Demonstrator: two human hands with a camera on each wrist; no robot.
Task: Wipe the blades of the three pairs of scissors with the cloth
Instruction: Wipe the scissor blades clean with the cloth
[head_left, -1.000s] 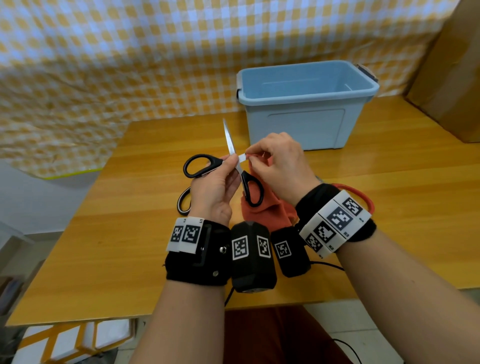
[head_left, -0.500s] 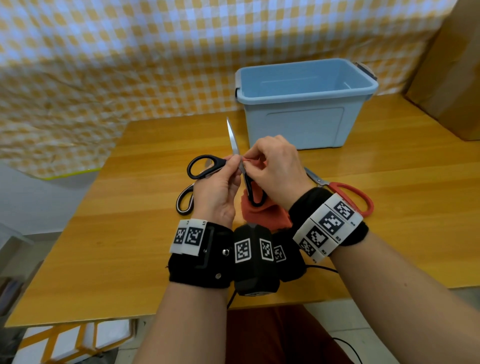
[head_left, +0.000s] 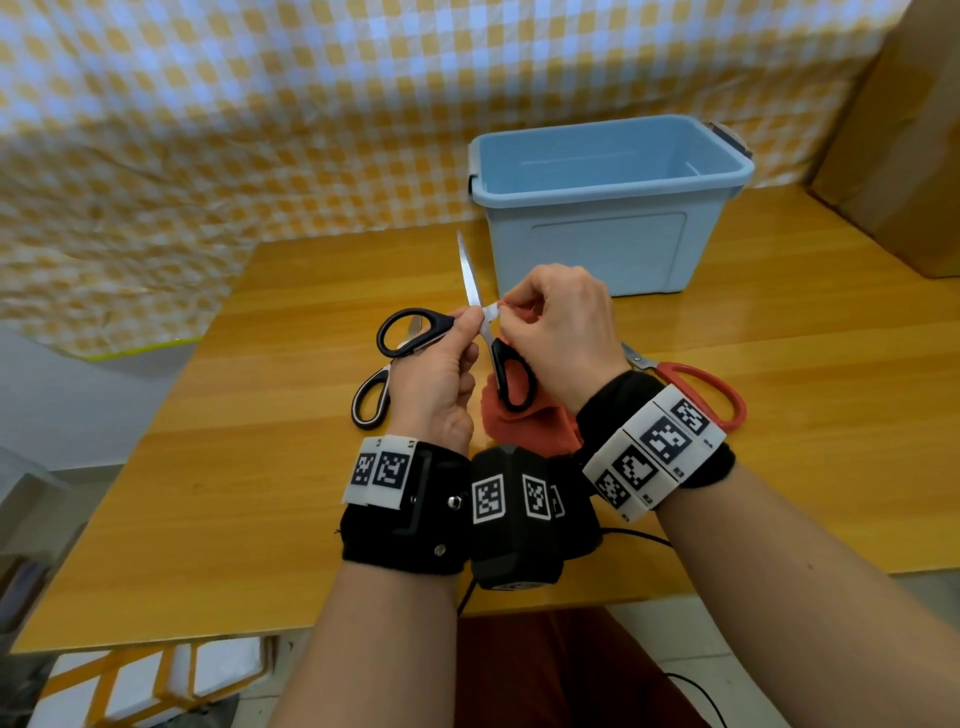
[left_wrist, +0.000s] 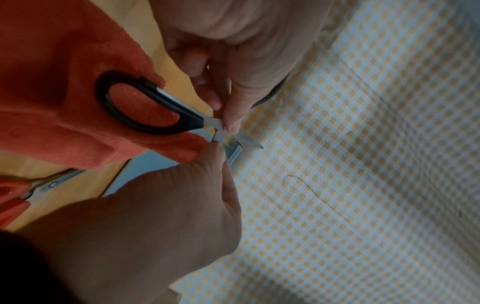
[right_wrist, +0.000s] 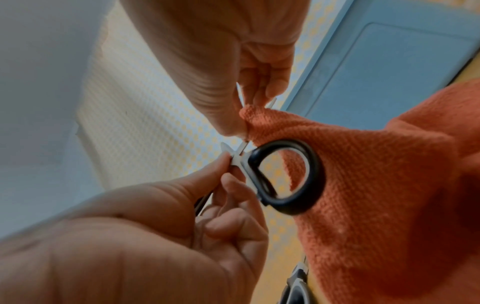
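Black scissors (head_left: 457, 338) mid-wipe: left hand (head_left: 434, 384) pinches the pivot, right hand (head_left: 558, 332) fingers clamp the cloth (head_left: 519, 426) on 1 blade — 2 pairs apparently remain.

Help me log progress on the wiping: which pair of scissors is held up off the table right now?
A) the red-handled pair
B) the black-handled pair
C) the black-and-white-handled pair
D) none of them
B: the left hand holds the black-handled pair open in the air while the right hand pinches the orange cloth onto one blade.
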